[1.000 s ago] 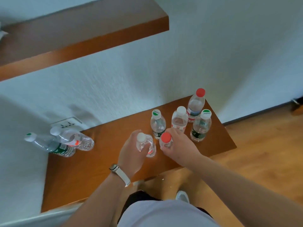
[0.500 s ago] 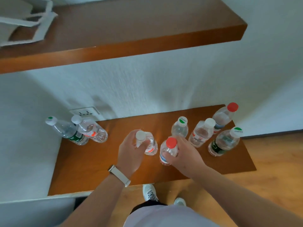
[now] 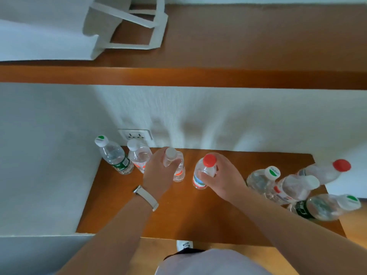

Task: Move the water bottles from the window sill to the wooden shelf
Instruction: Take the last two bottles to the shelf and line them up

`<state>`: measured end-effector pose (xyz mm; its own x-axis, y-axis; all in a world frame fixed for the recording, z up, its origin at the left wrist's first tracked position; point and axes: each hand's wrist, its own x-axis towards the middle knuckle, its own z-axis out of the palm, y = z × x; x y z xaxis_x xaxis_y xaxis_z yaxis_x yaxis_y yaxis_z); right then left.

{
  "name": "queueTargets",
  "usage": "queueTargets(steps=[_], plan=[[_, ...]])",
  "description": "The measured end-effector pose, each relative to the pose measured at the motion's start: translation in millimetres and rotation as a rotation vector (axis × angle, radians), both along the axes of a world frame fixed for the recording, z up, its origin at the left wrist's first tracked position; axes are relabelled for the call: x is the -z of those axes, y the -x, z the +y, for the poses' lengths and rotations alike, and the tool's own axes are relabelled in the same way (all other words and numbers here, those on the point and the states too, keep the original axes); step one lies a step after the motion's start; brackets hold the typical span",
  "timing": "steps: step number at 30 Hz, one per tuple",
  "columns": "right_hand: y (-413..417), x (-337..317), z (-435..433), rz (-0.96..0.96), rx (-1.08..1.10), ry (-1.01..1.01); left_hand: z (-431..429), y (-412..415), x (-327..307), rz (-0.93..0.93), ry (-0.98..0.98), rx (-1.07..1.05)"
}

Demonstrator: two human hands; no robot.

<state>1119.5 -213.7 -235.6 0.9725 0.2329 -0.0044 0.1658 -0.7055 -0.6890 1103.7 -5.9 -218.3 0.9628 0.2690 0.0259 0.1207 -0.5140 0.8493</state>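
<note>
My left hand [image 3: 158, 173] grips a white-capped water bottle [image 3: 177, 167] near the middle of the lower wooden sill [image 3: 190, 221]. My right hand [image 3: 222, 177] grips a red-capped water bottle [image 3: 200, 175] just to its right. Both bottles are upright at the sill's surface. Two more bottles stand at the sill's back left corner: a green-label bottle [image 3: 115, 155] and a white-capped one [image 3: 139, 155]. Several bottles [image 3: 294, 187] cluster at the right end. The upper wooden shelf [image 3: 238, 76] runs across the top.
A white paper bag [image 3: 59, 30] with handles lies on the left part of the upper shelf. A wall socket [image 3: 136, 134] sits in the white wall behind the sill. The wooden floor and my shoe [image 3: 184, 246] show below the sill's front edge.
My view tilted up and left, so the upper shelf and the bag came into view. Both hands slid their bottles leftward, away from the right-hand cluster.
</note>
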Motion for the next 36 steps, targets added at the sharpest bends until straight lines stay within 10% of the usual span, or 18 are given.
queueTargets(steps=[36], plan=[[-55.8,10.3,37.3,0.095,-0.074,0.019,25.7,-22.4,16.7,-0.006,-0.113,0.047]])
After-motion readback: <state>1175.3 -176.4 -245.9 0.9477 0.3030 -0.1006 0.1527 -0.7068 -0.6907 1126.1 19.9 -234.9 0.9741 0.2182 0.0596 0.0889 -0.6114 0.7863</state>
